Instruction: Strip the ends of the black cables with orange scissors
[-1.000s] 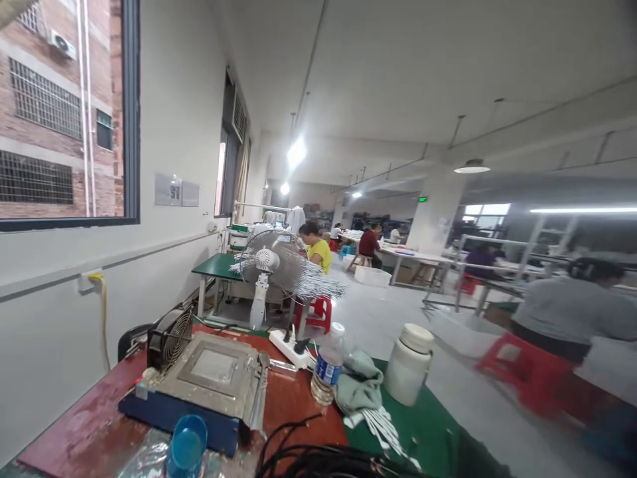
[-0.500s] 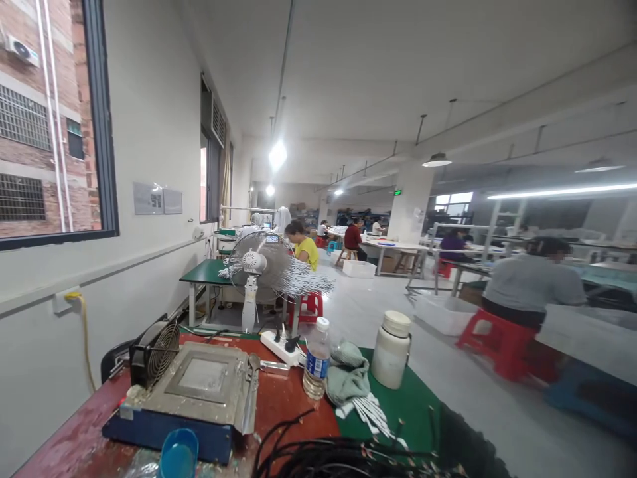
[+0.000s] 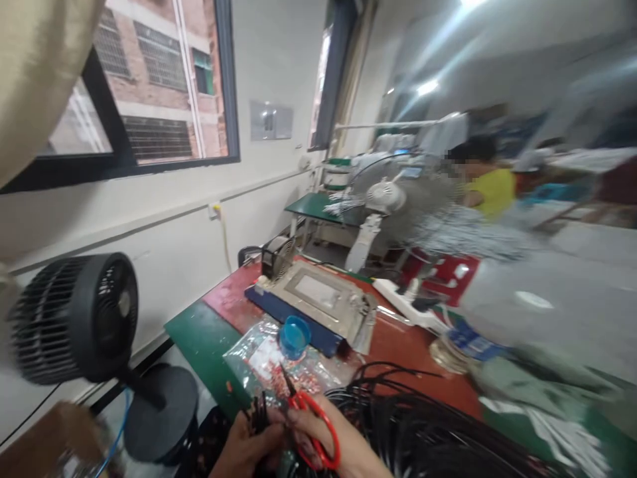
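Below, scissors (image 3: 312, 425) (red-handled), black cables (image 3: 408, 425)

A white plaster wall (image 3: 164, 219) fills the left of the frame, with a dark-framed window (image 3: 149, 86) at upper left showing a red brick building (image 3: 154, 46). Bright ceiling lights (image 3: 428, 85) smear across the upper right. Grey floor (image 3: 572, 292) lies at right, behind a green-topped metal-legged table (image 3: 313, 206).

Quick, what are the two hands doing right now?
Left hand: closed, holding a bunch of black wires.
Right hand: closed, holding red scissors.
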`<state>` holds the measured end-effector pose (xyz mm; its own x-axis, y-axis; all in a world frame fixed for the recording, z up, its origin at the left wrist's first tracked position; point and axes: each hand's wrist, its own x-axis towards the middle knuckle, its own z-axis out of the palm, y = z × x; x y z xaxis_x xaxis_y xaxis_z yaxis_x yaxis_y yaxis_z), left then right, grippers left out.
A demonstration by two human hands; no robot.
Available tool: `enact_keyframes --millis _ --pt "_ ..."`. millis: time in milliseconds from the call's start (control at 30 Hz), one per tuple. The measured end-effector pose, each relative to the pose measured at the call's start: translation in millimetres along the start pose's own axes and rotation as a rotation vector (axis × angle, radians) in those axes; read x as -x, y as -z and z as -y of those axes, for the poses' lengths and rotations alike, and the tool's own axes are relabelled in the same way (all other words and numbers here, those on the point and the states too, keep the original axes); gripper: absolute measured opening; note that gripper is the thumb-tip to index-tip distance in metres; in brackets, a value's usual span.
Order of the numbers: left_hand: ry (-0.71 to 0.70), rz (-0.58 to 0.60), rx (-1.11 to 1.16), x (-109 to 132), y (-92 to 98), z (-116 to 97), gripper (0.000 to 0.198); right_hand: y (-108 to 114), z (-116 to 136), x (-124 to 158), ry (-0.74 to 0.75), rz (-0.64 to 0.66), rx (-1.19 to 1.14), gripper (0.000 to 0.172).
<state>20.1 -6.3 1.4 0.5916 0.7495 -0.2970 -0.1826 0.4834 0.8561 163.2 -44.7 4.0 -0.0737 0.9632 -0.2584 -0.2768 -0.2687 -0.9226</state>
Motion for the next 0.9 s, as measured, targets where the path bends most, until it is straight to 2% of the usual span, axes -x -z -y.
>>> enact_keyframes --millis 133,367,600,700,800,900 --pt "-0.032 0.085 0.048 -4 5.2 12 0.038 1 4 3 -0.081 0.021 -0.066 0.047" --pt "-0.062 0.211 0.064 -5 5.8 13 0.036 1 -1 1 -0.06 0.033 -0.052 0.052" --pt "-0.055 0.139 0.116 -7 6.1 15 0.037 0 -1 1 -0.061 0.027 -0.006 0.051" --pt "-0.041 0.159 0.082 -9 5.7 14 0.04 -2 0 2 -0.048 -0.033 -0.002 0.049" --pt "0.007 0.156 0.06 -10 5.6 11 0.041 -3 -2 2 -0.085 0.01 0.022 0.055" --pt "0.022 0.15 0.064 -10 6.0 10 0.04 -3 -3 2 -0.091 0.003 0.016 0.053"
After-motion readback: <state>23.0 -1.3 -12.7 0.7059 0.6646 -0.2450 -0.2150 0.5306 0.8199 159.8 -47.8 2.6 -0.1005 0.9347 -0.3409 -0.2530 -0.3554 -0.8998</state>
